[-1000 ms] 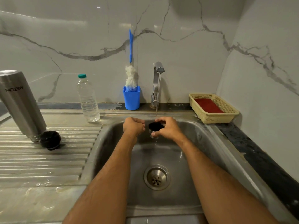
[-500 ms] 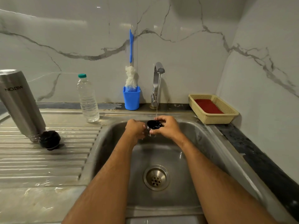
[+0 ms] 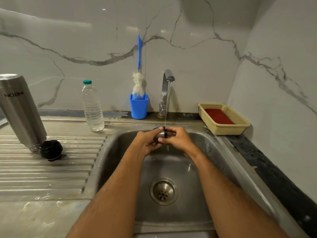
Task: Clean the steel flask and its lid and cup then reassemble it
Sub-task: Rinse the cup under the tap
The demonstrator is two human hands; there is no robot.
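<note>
Tipped sideways now, the cup [image 3: 160, 133] is gripped by both hands' fingers, left hand [image 3: 147, 141] and right hand [image 3: 176, 138], under water; blue holder [image 3: 139, 107] at 12 o'clock holds a brush [image 3: 139, 83].

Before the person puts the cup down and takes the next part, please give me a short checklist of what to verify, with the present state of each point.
1. Cup held by both hands, left hand and right hand: ok.
2. Water stream from tap lands on the cup: ok.
3. Cup rinsed clean inside: cannot tell, its opening is turned sideways.
4. Flask stands upside down on the drainboard: ok.
5. Black lid within reach beside the flask: ok.
6. Tap closed: not ok, water runs.
</note>
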